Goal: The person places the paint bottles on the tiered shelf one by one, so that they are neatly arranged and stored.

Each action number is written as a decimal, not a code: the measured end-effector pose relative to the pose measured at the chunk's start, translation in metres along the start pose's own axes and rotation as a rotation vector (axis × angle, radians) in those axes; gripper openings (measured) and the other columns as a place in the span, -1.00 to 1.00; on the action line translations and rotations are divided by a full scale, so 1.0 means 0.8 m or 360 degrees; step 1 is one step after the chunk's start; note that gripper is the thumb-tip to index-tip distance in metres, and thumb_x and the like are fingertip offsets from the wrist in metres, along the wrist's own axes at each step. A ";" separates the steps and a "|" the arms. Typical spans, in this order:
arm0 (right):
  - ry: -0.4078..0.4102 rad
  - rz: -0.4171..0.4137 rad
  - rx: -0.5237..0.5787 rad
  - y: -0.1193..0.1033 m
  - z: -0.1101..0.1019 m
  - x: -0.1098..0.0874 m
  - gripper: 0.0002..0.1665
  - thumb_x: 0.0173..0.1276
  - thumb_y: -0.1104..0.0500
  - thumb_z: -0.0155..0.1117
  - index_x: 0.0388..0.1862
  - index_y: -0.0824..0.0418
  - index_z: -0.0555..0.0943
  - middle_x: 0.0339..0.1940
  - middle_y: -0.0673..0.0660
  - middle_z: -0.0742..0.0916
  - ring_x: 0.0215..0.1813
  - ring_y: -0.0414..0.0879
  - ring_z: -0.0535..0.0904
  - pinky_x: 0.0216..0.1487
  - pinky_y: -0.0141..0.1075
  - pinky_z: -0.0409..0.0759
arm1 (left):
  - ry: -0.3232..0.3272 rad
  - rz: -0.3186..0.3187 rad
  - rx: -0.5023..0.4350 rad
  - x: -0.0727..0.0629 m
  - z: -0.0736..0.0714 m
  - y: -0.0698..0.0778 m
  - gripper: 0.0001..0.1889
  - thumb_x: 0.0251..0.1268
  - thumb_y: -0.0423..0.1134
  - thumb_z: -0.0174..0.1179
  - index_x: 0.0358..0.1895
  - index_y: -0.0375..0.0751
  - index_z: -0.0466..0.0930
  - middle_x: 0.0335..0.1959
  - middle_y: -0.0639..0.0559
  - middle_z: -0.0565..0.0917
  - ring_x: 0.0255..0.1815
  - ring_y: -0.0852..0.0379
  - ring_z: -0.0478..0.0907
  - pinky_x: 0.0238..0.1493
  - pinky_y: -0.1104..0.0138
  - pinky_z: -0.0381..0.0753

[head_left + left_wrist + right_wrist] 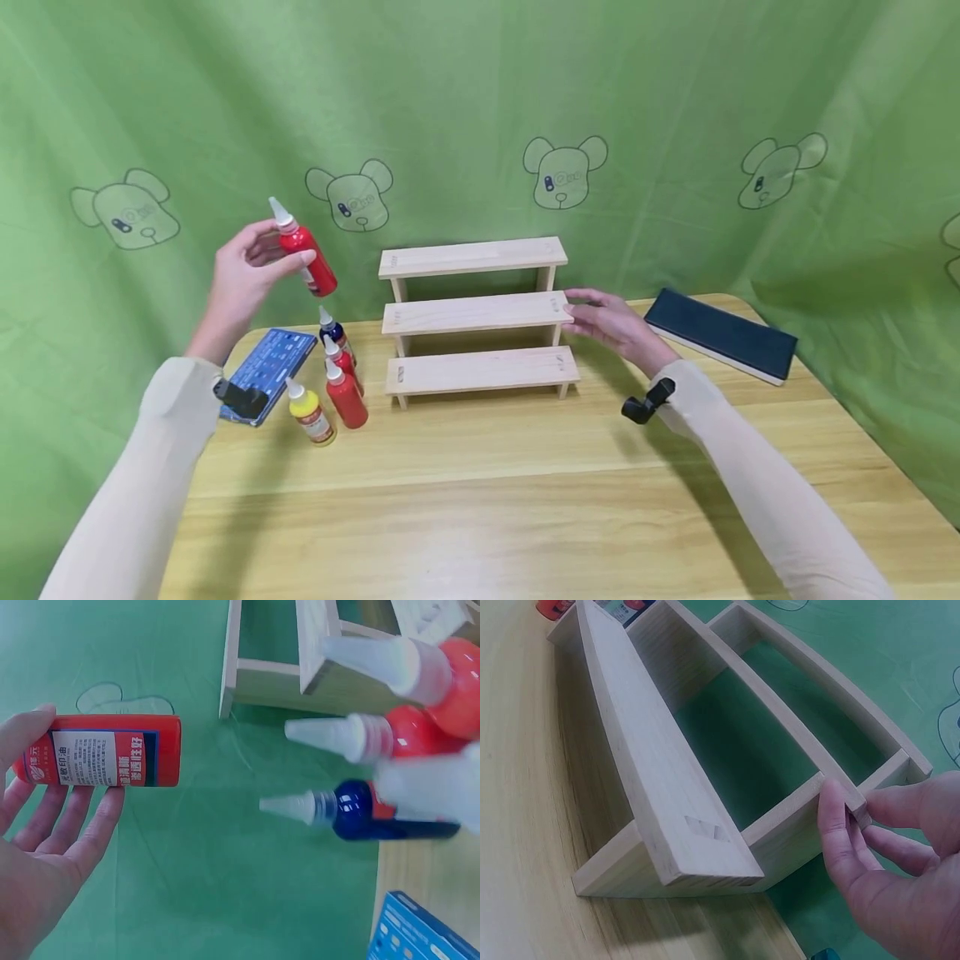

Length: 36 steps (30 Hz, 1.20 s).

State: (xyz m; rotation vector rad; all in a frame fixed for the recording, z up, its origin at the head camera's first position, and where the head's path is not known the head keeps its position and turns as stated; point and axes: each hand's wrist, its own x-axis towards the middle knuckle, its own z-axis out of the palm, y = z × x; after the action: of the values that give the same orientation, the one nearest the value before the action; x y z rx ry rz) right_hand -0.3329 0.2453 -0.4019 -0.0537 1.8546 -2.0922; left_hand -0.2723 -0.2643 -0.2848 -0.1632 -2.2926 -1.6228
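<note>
"red is the bottle held up in the air. by which hand is it held?"

"by the left hand. it is gripped between the thumb on one side and the bent fingers on the other, so that the hand is closed only as far as the bottle's width allows. the white nozzle is tilted up and toward the left, and a printed label is shown in the left wrist view."

"and what is found near it?"

"a dark blue bottle, two other red bottles and a yellow bottle are stood close together on the wooden tabletop. a blue box is laid just beside them, on the left."

"how is the right hand occupied?"

"the right end of the middle step of a pale wooden stand is pinched by it. the thumb and fingers are set on either side of the board's end, nearly closed, with only the wood between."

"by what is the stand surrounded?"

"the bottles are placed to its left. a dark flat case with a pale edge is laid to its right, and a green cloth printed with bear-head outlines is hung behind."
</note>
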 end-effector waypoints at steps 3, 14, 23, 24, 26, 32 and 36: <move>0.0005 0.0005 0.0014 0.002 -0.001 0.001 -0.28 0.60 0.40 0.10 0.65 0.38 0.13 -0.12 0.09 0.70 -0.15 -0.11 0.78 0.05 -0.43 0.75 | -0.0010 0.0013 -0.0056 0.007 0.012 0.004 -0.41 0.31 -0.17 0.50 0.38 -0.06 0.53 0.11 0.18 0.70 0.12 0.23 0.63 0.12 0.51 0.65; 0.0021 -0.0015 -0.0004 0.005 0.001 -0.002 -0.26 0.60 0.39 0.12 0.65 0.39 0.12 -0.11 0.09 0.70 -0.18 -0.16 0.77 0.09 -0.41 0.74 | -0.0089 0.0027 -0.0195 0.038 0.076 0.014 -0.39 0.29 -0.20 0.51 0.39 -0.10 0.54 0.25 -0.10 0.67 0.16 0.13 0.63 0.17 0.40 0.69; 0.0013 -0.0034 0.0004 0.007 0.003 -0.002 -0.28 0.60 0.41 0.09 0.65 0.40 0.13 -0.11 0.09 0.71 -0.18 -0.17 0.76 0.06 -0.43 0.74 | -0.0177 0.0069 -0.0299 0.059 0.136 0.018 -0.40 0.28 -0.27 0.50 0.38 -0.21 0.55 0.24 -0.19 0.67 0.16 0.01 0.67 0.20 0.27 0.73; 0.0010 -0.0037 0.0000 0.007 0.003 -0.002 -0.28 0.60 0.41 0.09 0.65 0.40 0.12 -0.12 0.09 0.70 -0.18 -0.17 0.76 0.07 -0.43 0.74 | -0.0186 0.0072 -0.0304 0.061 0.142 0.020 -0.40 0.28 -0.27 0.50 0.38 -0.21 0.55 0.25 -0.19 0.67 0.17 -0.01 0.68 0.22 0.25 0.72; 0.0009 -0.0038 -0.0011 0.008 0.003 -0.002 -0.28 0.61 0.41 0.09 0.65 0.40 0.13 -0.12 0.08 0.70 -0.18 -0.17 0.76 0.07 -0.43 0.74 | -0.0195 0.0080 -0.0292 0.065 0.155 0.023 -0.41 0.29 -0.28 0.49 0.38 -0.20 0.55 0.25 -0.19 0.68 0.19 -0.04 0.68 0.25 0.21 0.70; 0.0054 -0.0012 -0.0040 0.007 0.006 -0.001 -0.28 0.60 0.38 0.13 0.65 0.35 0.16 -0.13 0.07 0.71 -0.18 -0.17 0.77 0.07 -0.42 0.74 | -0.0218 0.0112 -0.0270 0.075 0.191 0.031 -0.42 0.31 -0.27 0.48 0.38 -0.21 0.56 0.24 -0.19 0.69 0.21 -0.09 0.67 0.32 0.17 0.64; 0.0055 -0.0011 -0.0050 0.007 0.006 -0.001 -0.28 0.60 0.38 0.12 0.65 0.33 0.17 -0.11 0.07 0.70 -0.17 -0.18 0.76 0.08 -0.43 0.74 | -0.0222 0.0116 -0.0301 0.080 0.213 0.035 -0.44 0.32 -0.27 0.47 0.37 -0.21 0.57 0.23 -0.18 0.69 0.21 -0.08 0.66 0.31 0.17 0.65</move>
State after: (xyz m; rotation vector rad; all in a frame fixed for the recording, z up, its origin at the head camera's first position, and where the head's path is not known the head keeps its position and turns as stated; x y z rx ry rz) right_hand -0.3297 0.2405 -0.4063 -0.0317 1.9103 -2.0816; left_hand -0.3586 -0.1013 -0.2899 -0.4117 -2.2000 -1.8417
